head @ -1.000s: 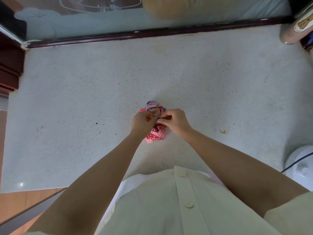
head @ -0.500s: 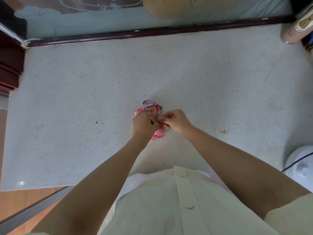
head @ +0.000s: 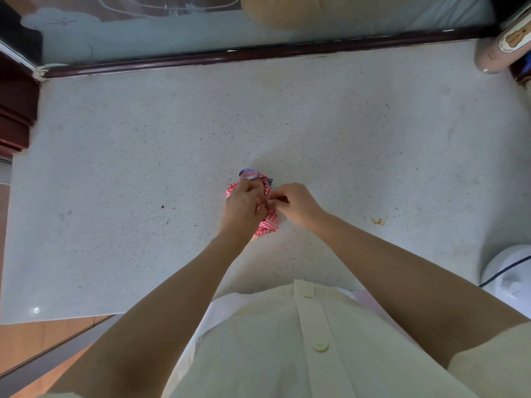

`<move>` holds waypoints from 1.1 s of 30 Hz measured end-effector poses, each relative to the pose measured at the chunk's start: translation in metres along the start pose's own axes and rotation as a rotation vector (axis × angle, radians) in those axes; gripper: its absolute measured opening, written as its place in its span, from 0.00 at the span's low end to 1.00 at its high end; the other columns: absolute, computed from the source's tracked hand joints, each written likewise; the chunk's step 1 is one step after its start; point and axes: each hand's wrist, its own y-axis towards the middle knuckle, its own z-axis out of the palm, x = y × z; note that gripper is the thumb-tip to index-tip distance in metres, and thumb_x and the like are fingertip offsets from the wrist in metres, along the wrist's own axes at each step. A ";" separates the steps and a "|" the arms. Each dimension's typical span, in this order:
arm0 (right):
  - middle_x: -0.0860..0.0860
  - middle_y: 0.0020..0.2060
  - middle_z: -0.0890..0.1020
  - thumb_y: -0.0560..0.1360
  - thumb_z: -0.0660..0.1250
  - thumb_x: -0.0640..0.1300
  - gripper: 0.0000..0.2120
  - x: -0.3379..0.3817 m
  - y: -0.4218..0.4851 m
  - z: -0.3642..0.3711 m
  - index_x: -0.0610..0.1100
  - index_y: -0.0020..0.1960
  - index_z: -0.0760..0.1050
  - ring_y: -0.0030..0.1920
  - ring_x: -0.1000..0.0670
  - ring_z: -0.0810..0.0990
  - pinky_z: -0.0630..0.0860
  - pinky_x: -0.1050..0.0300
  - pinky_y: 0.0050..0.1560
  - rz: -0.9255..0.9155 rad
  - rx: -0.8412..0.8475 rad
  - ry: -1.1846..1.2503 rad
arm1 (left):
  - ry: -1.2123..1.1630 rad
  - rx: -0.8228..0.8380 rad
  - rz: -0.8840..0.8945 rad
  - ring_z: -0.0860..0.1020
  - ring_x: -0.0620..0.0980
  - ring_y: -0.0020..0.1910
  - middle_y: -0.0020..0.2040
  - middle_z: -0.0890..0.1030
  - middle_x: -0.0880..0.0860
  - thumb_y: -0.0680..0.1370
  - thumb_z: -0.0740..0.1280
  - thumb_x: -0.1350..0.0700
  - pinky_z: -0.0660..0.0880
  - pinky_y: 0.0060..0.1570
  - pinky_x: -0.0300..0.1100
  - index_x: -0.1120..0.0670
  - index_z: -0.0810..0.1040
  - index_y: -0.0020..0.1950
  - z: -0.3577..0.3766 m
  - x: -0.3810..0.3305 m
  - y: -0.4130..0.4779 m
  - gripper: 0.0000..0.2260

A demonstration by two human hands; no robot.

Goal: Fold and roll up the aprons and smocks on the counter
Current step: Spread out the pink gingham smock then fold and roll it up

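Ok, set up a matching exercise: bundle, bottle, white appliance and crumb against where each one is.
Things
1. bundle
2. bottle
3. white appliance
4. crumb

Places
A. far right corner of the counter
B. near right of the view, dark cord across it
C. mid-counter, gripped by the left hand and pinched by the right hand
D. bare counter, to the right of the right hand

Pairs: 1-C, 2-A, 3-B, 4-D
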 end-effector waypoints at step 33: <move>0.49 0.42 0.79 0.76 0.67 0.37 0.07 -0.013 0.001 0.008 0.45 0.50 0.72 0.42 0.49 0.78 0.71 0.62 0.39 0.318 -0.109 0.195 | 0.089 0.055 -0.203 0.66 0.58 0.62 0.62 0.70 0.57 0.75 0.69 0.56 0.74 0.53 0.48 0.58 0.81 0.54 -0.003 0.015 -0.008 0.10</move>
